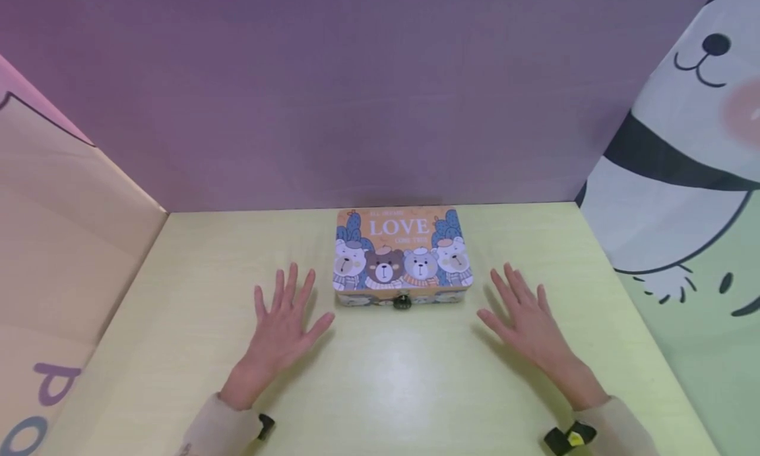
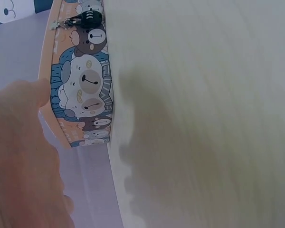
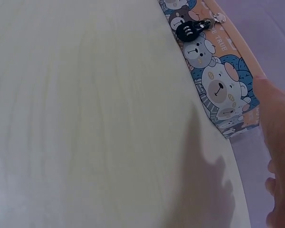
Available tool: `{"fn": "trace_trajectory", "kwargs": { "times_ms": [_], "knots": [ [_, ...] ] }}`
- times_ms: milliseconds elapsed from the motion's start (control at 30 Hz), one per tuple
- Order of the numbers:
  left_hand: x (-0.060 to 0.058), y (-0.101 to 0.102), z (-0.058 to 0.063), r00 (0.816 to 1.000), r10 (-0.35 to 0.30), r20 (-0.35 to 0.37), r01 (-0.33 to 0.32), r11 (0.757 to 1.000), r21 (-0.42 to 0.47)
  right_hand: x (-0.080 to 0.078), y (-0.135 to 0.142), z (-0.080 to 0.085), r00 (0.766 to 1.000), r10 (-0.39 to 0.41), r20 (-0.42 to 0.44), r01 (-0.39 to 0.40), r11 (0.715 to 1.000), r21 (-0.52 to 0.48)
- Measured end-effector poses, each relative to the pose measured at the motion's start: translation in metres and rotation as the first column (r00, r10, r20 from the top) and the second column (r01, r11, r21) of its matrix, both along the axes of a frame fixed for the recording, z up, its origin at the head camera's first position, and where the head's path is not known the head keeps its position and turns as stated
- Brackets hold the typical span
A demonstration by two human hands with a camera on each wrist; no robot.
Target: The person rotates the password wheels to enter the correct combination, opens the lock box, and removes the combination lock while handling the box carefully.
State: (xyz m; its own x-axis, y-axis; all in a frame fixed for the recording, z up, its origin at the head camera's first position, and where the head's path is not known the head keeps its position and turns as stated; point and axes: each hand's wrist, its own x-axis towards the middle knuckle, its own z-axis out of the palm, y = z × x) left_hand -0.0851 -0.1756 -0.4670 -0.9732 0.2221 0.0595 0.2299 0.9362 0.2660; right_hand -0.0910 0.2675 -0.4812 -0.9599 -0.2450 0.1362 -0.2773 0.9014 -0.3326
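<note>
A rectangular tin box [image 1: 404,248] with cartoon bears and the word LOVE on its orange lid sits closed at the back middle of the table. A small black combination padlock [image 1: 402,302] hangs from the clasp on its front; its number dials show in the right wrist view as well, on the padlock [image 3: 188,31]. Left of the box, my left hand [image 1: 284,334] is held over the table with fingers spread and straight, holding nothing. My right hand [image 1: 528,327] mirrors it on the other side, fingers also spread, apart from the box.
The pale wooden table [image 1: 392,390] ends at a purple back panel [image 1: 368,99]. A beige panel [image 1: 65,245] with letters stands at the left, and a panel with a cartoon panda [image 1: 671,198] at the right. Black straps circle both wrists.
</note>
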Motion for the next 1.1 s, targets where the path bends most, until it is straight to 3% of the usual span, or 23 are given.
{"fn": "trace_trajectory", "kwargs": {
  "times_ms": [300,1100],
  "knots": [
    [0.003,0.003,-0.002,0.999,-0.018,-0.034,0.018,1.0,-0.005,0.003,-0.003,-0.001,1.0,0.011,-0.009,-0.011,1.0,0.01],
    [0.013,0.007,0.0,0.999,-0.055,0.0,0.055,0.998,-0.016,0.012,-0.013,0.001,0.999,0.043,0.002,-0.043,0.999,0.026]
  ]
}}
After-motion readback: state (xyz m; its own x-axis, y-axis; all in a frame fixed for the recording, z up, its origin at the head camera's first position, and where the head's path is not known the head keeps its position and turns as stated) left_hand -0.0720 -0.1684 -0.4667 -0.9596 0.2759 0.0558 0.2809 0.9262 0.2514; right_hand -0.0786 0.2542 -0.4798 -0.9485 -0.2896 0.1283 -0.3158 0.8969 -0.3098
